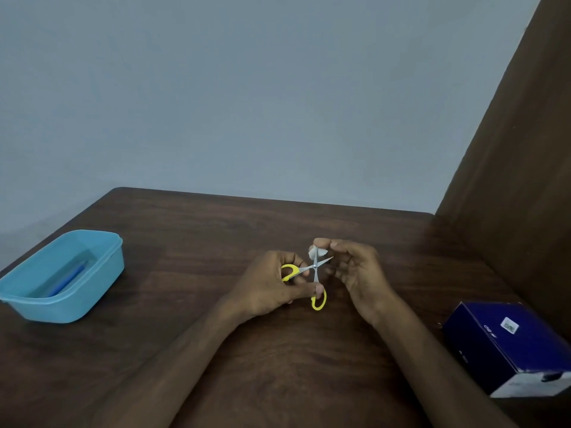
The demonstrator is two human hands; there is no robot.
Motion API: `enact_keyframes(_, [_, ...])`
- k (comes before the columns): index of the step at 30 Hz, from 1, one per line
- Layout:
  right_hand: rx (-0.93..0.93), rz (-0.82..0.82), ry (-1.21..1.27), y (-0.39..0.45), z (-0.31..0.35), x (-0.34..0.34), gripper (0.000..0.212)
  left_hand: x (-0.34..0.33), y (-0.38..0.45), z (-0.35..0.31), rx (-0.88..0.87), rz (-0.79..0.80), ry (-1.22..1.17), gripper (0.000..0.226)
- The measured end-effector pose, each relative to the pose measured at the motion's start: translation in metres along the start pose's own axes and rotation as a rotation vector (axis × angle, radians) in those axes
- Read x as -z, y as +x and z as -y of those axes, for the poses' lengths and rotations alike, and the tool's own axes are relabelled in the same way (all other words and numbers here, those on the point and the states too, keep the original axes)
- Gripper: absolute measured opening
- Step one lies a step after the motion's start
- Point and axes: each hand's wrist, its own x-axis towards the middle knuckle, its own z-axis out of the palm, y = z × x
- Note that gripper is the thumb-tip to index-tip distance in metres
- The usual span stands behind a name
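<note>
My left hand (268,288) grips small scissors (315,270) with yellow handles, thumb and fingers through the loops. The steel blades stand apart, pointing up and to the right. One blade meets a small white scrap (315,252), perhaps paper or tape, which my right hand (355,270) pinches between thumb and fingertips just above the blades. Both hands hover over the middle of a dark wooden table (216,236).
A light blue plastic tub (102,273) stands at the table's left edge with a blue pen-like item (69,279) inside. A dark blue cardboard box (506,344) sits at the right. A brown panel (525,180) rises on the right; a grey wall lies behind.
</note>
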Motion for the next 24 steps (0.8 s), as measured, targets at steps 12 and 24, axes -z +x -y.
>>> enact_keyframes(12, [-0.078, 0.026, 0.052, -0.004, 0.004, -0.001, 0.023, 0.0, 0.001, 0.001, -0.021, -0.029, -0.007, 0.028])
enact_keyframes(24, [-0.085, -0.037, 0.065, -0.002, 0.005, 0.001, 0.027, 0.001, 0.003, 0.002, -0.023, -0.044, -0.055, 0.029])
